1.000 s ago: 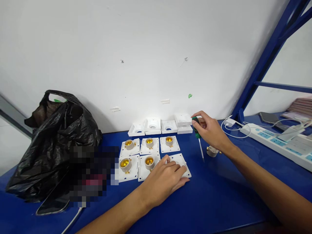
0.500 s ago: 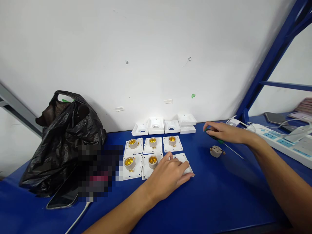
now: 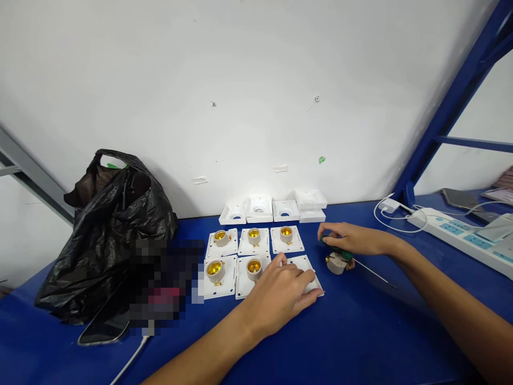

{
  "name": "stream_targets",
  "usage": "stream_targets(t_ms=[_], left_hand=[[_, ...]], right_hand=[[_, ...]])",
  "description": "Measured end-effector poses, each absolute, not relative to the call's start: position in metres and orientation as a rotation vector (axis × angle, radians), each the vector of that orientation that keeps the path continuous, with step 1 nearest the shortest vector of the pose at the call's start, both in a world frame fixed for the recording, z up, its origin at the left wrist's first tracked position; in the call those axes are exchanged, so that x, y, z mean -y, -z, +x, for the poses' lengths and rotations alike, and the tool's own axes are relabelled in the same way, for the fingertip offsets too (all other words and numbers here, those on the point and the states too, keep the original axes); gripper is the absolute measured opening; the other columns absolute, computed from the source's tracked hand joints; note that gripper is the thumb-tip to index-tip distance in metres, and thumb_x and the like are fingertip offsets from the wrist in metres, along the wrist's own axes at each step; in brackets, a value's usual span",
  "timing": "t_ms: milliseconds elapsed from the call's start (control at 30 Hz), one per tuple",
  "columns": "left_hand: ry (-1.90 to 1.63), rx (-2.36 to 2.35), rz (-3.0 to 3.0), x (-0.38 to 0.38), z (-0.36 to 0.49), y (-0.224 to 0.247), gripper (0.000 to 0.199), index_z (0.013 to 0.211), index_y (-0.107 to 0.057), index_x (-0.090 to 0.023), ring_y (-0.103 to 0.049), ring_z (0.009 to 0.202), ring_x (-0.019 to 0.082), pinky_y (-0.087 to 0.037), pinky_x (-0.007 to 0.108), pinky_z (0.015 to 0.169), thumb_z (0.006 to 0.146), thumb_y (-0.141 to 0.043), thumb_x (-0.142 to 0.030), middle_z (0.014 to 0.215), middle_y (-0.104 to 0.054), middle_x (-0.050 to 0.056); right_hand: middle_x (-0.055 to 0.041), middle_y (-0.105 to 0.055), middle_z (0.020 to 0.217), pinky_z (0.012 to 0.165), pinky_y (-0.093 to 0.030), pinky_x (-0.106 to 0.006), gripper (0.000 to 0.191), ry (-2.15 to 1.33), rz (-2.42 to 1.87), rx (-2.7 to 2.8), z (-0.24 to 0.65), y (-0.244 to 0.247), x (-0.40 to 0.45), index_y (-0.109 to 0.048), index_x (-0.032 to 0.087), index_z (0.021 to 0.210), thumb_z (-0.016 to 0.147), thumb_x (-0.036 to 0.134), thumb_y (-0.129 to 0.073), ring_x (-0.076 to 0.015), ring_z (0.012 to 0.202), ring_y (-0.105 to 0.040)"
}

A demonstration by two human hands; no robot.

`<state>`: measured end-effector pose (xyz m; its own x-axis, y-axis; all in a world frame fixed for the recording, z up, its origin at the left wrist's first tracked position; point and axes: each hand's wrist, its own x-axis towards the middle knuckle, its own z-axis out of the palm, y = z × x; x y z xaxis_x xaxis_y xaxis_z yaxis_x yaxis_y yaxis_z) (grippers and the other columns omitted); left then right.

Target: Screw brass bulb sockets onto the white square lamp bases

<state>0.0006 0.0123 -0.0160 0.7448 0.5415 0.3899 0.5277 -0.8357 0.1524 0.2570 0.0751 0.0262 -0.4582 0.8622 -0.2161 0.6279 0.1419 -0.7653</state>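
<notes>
My left hand [image 3: 282, 286] lies over a white square base plate [image 3: 301, 262], fingers curled on it and thumb at its near right corner. My right hand [image 3: 350, 239] is closed round a screwdriver [image 3: 345, 253] with a dark green handle, its thin shaft pointing right and toward me. Just under those fingers sits a loose ceramic lamp holder [image 3: 335, 264] with brass terminals; whether they grip it too is hard to see. Several other plates carry lamp holders with gold-coloured threads, such as this lamp holder [image 3: 254, 236] and this one [image 3: 215, 271].
White square covers [image 3: 286, 210] line the wall, two of them stacked at the right end. A black plastic bag [image 3: 108, 240] and a phone [image 3: 105, 323] lie at left. A white power strip [image 3: 452, 230] with cables is at right, beside a blue metal frame [image 3: 444, 101].
My right hand, with the screwdriver, has come left and nearer to me. The loose lamp holder has shifted left, closer to the plate under my left hand, which stays in place.
</notes>
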Motion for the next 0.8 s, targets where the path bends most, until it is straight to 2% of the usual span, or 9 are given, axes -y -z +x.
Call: stream_targets(t_ms=[133, 267, 400, 500, 600, 700, 800], left_hand=[[-0.64, -0.906, 2.889, -0.013, -0.001, 0.016, 0.026, 0.09, -0.063, -0.019, -0.065, 0.067, 0.018, -0.044, 0.033, 0.082, 0.101, -0.066, -0.042, 0.07, -0.068, -0.002], [-0.649, -0.874, 2.893, -0.012, -0.002, 0.014, 0.026, 0.087, -0.061, -0.018, -0.065, 0.067, 0.017, -0.044, 0.033, 0.085, 0.099, -0.069, -0.041, 0.07, -0.068, -0.002], [-0.692, -0.795, 2.962, -0.009, -0.004, 0.014, 0.03, 0.083, -0.06, -0.019, -0.064, 0.064, 0.016, -0.045, 0.033, 0.083, 0.106, -0.057, -0.038, 0.069, -0.067, -0.002], [-0.723, -0.665, 3.045, -0.007, -0.006, 0.016, 0.038, 0.079, -0.059, -0.019, -0.062, 0.059, 0.014, -0.046, 0.032, 0.078, 0.11, -0.048, -0.037, 0.066, -0.066, -0.002], [-0.783, -0.606, 3.094, -0.005, -0.008, 0.018, 0.039, 0.075, -0.058, -0.02, -0.058, 0.052, 0.013, -0.045, 0.03, 0.069, 0.11, -0.047, -0.035, 0.06, -0.063, -0.004], [-0.88, -0.625, 3.117, -0.004, -0.01, 0.019, 0.039, 0.072, -0.056, -0.02, -0.055, 0.046, 0.012, -0.038, 0.03, 0.053, 0.108, -0.05, -0.033, 0.056, -0.06, -0.005], [-0.986, -0.635, 3.128, -0.005, -0.01, 0.02, 0.038, 0.07, -0.054, -0.02, -0.053, 0.043, 0.012, -0.033, 0.031, 0.046, 0.106, -0.053, -0.03, 0.055, -0.058, -0.006]], right_hand=[[0.0089, -0.05, 0.059, 0.044, -0.038, -0.025, 0.023, -1.52, -1.361, 1.975, 0.246, -0.022, -0.072, -0.056, 0.026, 0.102, 0.093, 0.047, -0.06, -0.0105, 0.039, -0.046], [0.009, -0.044, 0.061, 0.05, -0.042, -0.026, 0.026, -1.476, -1.291, 1.91, 0.243, -0.016, -0.075, -0.057, 0.025, 0.105, 0.096, 0.048, -0.059, -0.0104, 0.046, -0.048], [0.0075, -0.043, 0.065, 0.053, -0.038, -0.025, 0.028, -1.334, -1.2, 1.773, 0.235, -0.006, -0.081, -0.061, 0.023, 0.108, 0.098, 0.048, -0.056, -0.0104, 0.055, -0.042], [0.0077, -0.042, 0.062, 0.051, -0.034, -0.024, 0.033, -1.246, -1.191, 1.647, 0.226, 0.002, -0.083, -0.063, 0.022, 0.108, 0.093, 0.051, -0.061, -0.0113, 0.055, -0.04], [0.008, -0.042, 0.06, 0.048, -0.035, -0.024, 0.039, -1.232, -1.195, 1.509, 0.22, 0.008, -0.084, -0.064, 0.022, 0.108, 0.089, 0.057, -0.064, -0.0118, 0.053, -0.041], [0.0064, -0.048, 0.062, 0.048, -0.036, -0.025, 0.043, -1.248, -1.202, 1.379, 0.217, 0.012, -0.081, -0.064, 0.022, 0.109, 0.088, 0.06, -0.064, -0.0123, 0.053, -0.045], [0.0058, -0.05, 0.06, 0.049, -0.036, -0.025, 0.045, -1.267, -1.216, 1.302, 0.216, 0.014, -0.079, -0.064, 0.022, 0.113, 0.088, 0.059, -0.065, -0.0122, 0.052, -0.046]])
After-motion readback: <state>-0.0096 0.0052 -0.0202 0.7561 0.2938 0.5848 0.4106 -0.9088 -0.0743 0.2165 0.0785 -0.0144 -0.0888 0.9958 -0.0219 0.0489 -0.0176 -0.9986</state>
